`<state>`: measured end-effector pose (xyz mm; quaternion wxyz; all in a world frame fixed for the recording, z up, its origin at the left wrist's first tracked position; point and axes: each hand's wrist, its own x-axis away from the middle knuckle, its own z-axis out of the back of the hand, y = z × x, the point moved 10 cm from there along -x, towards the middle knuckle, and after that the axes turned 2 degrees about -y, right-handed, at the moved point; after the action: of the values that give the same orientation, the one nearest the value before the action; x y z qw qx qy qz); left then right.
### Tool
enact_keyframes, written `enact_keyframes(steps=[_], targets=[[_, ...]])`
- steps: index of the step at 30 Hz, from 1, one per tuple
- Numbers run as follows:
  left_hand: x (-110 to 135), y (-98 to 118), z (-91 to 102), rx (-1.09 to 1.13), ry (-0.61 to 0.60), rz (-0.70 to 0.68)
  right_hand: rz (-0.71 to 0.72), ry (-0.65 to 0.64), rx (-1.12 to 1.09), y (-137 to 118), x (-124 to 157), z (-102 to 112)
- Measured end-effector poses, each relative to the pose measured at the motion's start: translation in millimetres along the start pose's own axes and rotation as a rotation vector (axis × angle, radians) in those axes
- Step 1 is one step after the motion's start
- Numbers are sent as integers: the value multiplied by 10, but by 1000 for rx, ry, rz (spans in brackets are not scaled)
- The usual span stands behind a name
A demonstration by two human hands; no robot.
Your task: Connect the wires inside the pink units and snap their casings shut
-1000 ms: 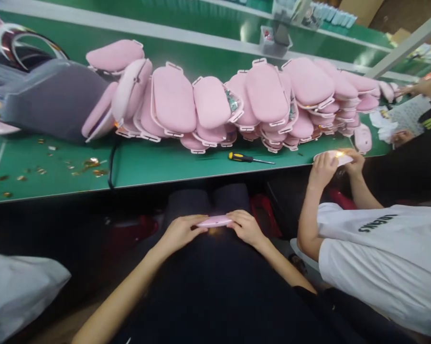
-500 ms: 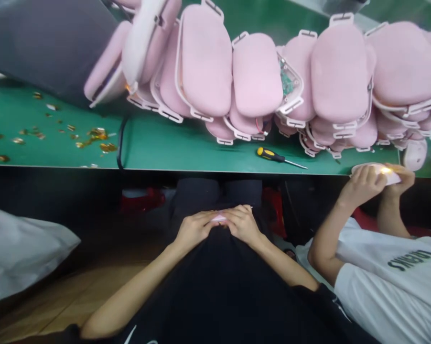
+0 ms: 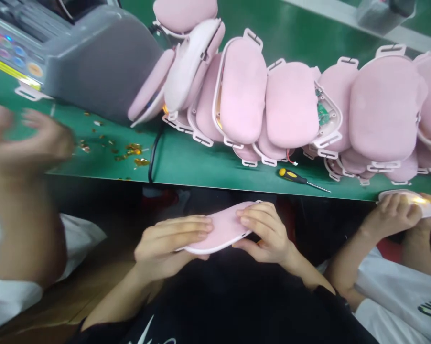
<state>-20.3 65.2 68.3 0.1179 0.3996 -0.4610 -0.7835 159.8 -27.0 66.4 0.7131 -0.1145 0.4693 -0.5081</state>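
Observation:
A pink padded case with a white rim [image 3: 224, 229] is held tilted between my two hands, in front of my body and just off the bench edge. My left hand [image 3: 172, 241] grips its left end, fingers across the pink top and thumb underneath. At the right end my right hand [image 3: 265, 231] has its fingertips on the top face and its thumb below the rim. A white loop tab peeks out beyond the right fingers. The underside of the case is hidden from me.
Along the green bench [image 3: 201, 174] lie stacked pink cases [image 3: 292, 105], some showing circuit boards. A yellow-black screwdriver [image 3: 301, 179] rests near the edge. Left are a grey machine [image 3: 104, 62], gold tape scraps [image 3: 133, 149] and a co-worker's blurred hand [image 3: 32, 143]. Another co-worker's hand [image 3: 394, 215] holds a lit piece on the right.
My hands have risen from my lap with the case, which now shows its pink face. A co-worker's arm has come in from the left. The view has shifted left.

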Motion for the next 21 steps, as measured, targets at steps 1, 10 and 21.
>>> enact_keyframes(steps=[1, 10, 21], targets=[[-40, 0, 82, 12, 14, -7, 10, 9, 4, 3, -93, 40], [7, -259, 308, 18, 152, 125, 3, -202, -19, 83, -515, 41], [-325, -798, 649, -599, 536, -95, -229, 29, 1058, 583, -2454, 1507]])
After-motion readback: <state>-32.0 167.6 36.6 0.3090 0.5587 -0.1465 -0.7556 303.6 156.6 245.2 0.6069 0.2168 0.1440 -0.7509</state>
